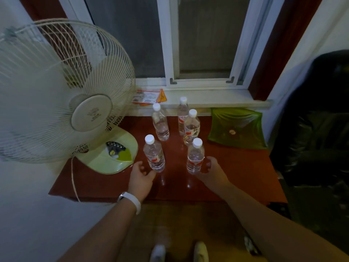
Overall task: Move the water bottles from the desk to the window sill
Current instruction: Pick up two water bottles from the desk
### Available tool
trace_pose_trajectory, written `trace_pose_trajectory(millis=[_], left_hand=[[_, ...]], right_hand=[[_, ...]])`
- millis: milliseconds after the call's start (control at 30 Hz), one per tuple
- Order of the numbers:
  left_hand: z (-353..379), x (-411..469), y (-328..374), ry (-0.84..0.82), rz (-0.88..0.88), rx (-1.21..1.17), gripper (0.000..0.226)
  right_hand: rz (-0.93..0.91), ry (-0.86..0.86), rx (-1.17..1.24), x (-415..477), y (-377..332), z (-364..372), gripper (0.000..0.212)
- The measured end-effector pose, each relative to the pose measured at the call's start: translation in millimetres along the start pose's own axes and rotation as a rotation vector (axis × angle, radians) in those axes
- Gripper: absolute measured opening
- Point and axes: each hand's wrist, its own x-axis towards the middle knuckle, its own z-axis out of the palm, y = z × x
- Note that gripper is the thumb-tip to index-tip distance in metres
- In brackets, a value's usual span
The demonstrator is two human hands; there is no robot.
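Five water bottles stand up on a dark red desk (236,167). All have white caps. The front left bottle (154,155) and the front right bottle (195,156) are nearest to the person. Behind them stand the back left bottle (160,122), the middle right bottle (191,127) and the far bottle (182,114), which is partly hidden by the middle right one.

The left hand (140,176) is just beside the foot of the front left bottle. Its fingers are spread wide and curled, and the thumb is at the bottle's bottom edge. It holds nothing. A white band (130,200) sits on that wrist.

The right hand (212,172) is open wide too, curved around the lower part of the front right bottle. I cannot tell if it grips it.

The white window sill (217,99) is behind the desk, with no bottle on it. Some orange cards (149,96) lie on it. A big fan (62,91) stands on the left of the desk, and a green bag (238,127) lies on the right
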Motion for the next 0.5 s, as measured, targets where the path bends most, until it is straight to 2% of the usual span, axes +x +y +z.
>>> trace_pose_trajectory(millis=[133, 267, 333, 433, 500], left_hand=[[-3, 28, -5, -0.075, -0.02, -0.06, 0.081], [-2, 51, 0, -0.107, 0.073, -0.077, 0.056], [0, 59, 5, -0.12, 0.109, -0.079, 0.054], [5, 67, 14, -0.114, 0.149, -0.078, 0.051], [9, 71, 18, -0.107, 0.165, -0.067, 0.052]], right_hand=[[-0.026, 0.031, -0.005, 10, -7, 3, 0.1], [-0.069, -0.017, 0.041, 19, -11, 3, 0.092], [-0.058, -0.025, 0.064, 22, -19, 3, 0.088], [-0.084, -0.033, 0.104, 21, -34, 3, 0.049], [-0.104, -0.04, 0.178, 20, -42, 5, 0.04]])
